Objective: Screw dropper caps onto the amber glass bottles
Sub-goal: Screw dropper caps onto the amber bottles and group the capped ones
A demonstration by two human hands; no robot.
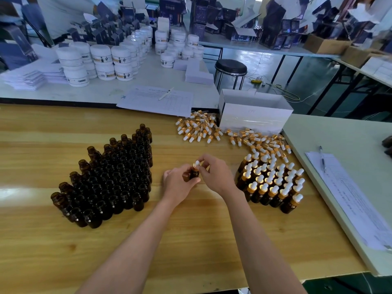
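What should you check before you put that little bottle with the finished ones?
1. The left hand grips the amber bottle: ok.
2. The right hand pinches the dropper cap on its neck: ok.
3. Cap screwed fully tight: cannot tell.
4. Bare table beside the capped bottles for setting it down: ok.
5. More loose caps waiting: ok.
6. The open bottles stand upright: ok.

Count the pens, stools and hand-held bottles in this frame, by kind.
Pens: 2
Stool: 1
Held bottle: 1
Total: 4
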